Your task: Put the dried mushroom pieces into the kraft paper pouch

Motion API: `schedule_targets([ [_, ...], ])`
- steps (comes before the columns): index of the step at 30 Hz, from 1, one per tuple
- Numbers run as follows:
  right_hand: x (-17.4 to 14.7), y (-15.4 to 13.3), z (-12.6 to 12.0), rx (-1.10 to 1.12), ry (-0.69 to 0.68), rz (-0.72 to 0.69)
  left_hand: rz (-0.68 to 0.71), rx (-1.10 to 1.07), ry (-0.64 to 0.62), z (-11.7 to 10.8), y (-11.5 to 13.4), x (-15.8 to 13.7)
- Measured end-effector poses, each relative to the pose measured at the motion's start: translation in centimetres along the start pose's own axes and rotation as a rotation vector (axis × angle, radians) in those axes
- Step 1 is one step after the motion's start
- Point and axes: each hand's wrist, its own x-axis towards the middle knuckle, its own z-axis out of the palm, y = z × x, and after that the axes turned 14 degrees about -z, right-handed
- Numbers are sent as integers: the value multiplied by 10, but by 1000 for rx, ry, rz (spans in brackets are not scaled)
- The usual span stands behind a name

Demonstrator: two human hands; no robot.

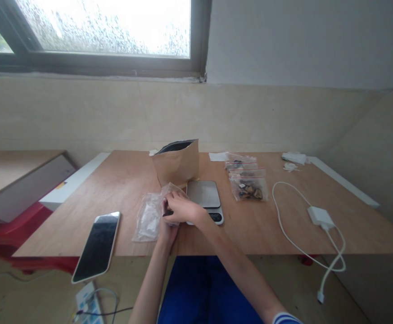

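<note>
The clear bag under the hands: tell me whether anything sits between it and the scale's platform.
Nothing visible does. Both hands hold the small clear bag right at the near-left corner of the scale, whose platform is bare. The brown paper pouch stands behind, and the empty clear bags lie to the left, both off that path.

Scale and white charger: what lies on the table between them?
In the head view, between the scale and the charger lie filled zip bags and a loop of white cable; otherwise bare table.
</note>
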Motion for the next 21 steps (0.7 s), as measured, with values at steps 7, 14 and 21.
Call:
schedule_targets([
  [7,1,-6,5,-75,21,75,-51,52,-46,-2,-3,1],
  [14,0,-11,9,-90,98,139,-65,64,-52,-5,-1,3],
  [21,4,-4,19,-72,131,138,-73,36,-42,-2,-1,3],
])
